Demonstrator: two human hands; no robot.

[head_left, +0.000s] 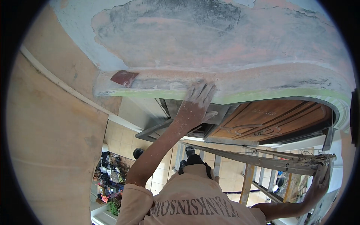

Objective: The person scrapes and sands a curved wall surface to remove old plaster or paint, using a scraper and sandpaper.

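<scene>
My left hand (201,98), coated in white dust, lies on the ledge (161,83) that juts from the plastered wall. Its fingers are stretched out with small gaps, and the thumb sticks out to the side; no tool shows in it. To the left, a curved piece of reddish-brown sandpaper (125,78) rests on the same ledge, apart from the hand. Far to the right, my right hand (321,177) grips the rough end of a weathered wooden plank (270,163). Part of its fingers is hidden.
Below the ledge's pale green edge is a carved wooden door (277,117). Ladder-like uprights (247,184) stand under the plank. Far below lie a tiled floor (162,173) and a cluttered heap of things (110,172). A tan wall (56,142) rises at left.
</scene>
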